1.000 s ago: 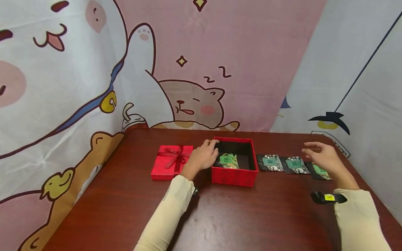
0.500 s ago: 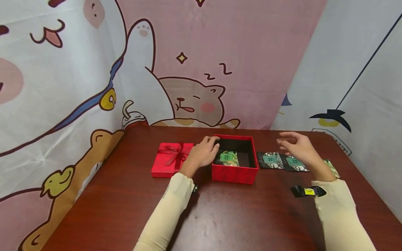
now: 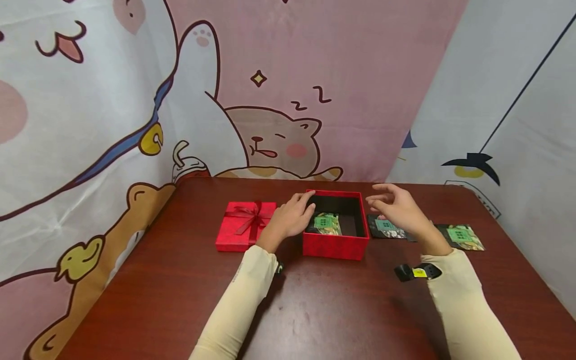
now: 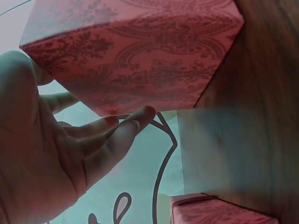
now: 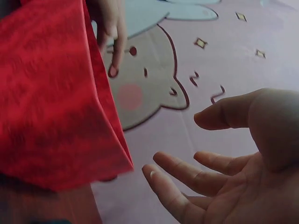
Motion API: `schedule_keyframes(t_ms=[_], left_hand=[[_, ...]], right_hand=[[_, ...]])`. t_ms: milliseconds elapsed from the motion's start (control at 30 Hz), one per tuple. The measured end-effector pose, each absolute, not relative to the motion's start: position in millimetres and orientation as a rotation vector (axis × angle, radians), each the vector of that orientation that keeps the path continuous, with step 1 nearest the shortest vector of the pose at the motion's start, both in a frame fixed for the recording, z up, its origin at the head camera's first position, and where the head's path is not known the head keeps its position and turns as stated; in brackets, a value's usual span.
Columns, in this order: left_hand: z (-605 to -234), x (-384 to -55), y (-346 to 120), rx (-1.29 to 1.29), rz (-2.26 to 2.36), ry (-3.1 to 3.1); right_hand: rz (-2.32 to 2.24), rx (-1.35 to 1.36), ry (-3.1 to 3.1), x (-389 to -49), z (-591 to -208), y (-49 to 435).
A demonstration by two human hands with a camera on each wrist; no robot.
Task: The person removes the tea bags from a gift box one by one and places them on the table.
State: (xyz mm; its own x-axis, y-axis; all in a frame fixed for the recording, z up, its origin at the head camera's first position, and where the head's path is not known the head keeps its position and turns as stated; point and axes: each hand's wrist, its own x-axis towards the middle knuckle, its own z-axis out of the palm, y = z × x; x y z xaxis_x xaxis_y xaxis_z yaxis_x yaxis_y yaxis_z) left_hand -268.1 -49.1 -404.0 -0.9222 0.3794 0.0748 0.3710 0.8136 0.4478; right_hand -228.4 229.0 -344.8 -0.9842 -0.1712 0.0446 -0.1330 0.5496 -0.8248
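Observation:
A red gift box (image 3: 335, 247) stands without its lid on the table, with a dark inside. In it lies a flat black sachet (image 3: 327, 224) with a green label. My left hand (image 3: 290, 217) holds the box at its far left corner, thumb at the rim; the left wrist view shows fingers against the patterned wall. Just right of the box my right hand (image 3: 400, 206) hovers, fingers spread and loosely bent, nothing between them. Beneath and beside it are a sachet (image 3: 386, 228), another mostly hidden by the hand, and a third sachet (image 3: 460, 236) farther right.
The red lid (image 3: 238, 227) with a ribbon bow lies left of the box, beside my left hand. Brown wooden table (image 3: 315, 305) extends toward me. A cartoon-printed cloth (image 3: 360, 100) hangs behind the table's far edge.
My right hand has moved left from above the rightmost sachet to near the box's right rim, uncovering that sachet. My left hand has stayed on the box.

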Motion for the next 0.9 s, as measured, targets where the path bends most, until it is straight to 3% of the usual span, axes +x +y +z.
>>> schedule_keyframes(t_ms=[367, 900], left_hand=[[-406, -269, -49, 0.604, 0.814, 2.959], [-411, -268, -49, 0.597, 0.928, 2.852]], right_hand=[[-1.341, -0.444, 2.745, -236, -352, 194], [-0.988, -0.428, 2.726, -263, -371, 157]])
